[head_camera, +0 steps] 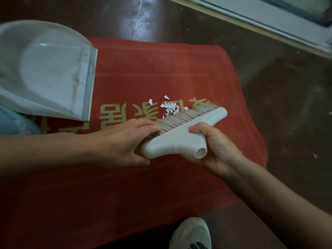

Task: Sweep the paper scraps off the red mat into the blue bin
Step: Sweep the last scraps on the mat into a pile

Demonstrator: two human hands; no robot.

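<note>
While I'm gripping the broom head (179, 139), right hand (217, 150) round its socket (200, 152), left hand (122, 141) holding the left end, paper scraps (170, 107) are sitting on the red mat (143, 69) just past the bristles (179, 116), dustpan (53, 74) lying off left.

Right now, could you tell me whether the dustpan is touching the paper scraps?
Apart. The head view shows bare red mat between the dustpan and the paper scraps.

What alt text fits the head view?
The left hand and right hand hold a white brush head, its bristles against a small pile of paper scraps on the red mat. A pale blue dustpan sits at the left, its open edge toward the scraps.
</note>
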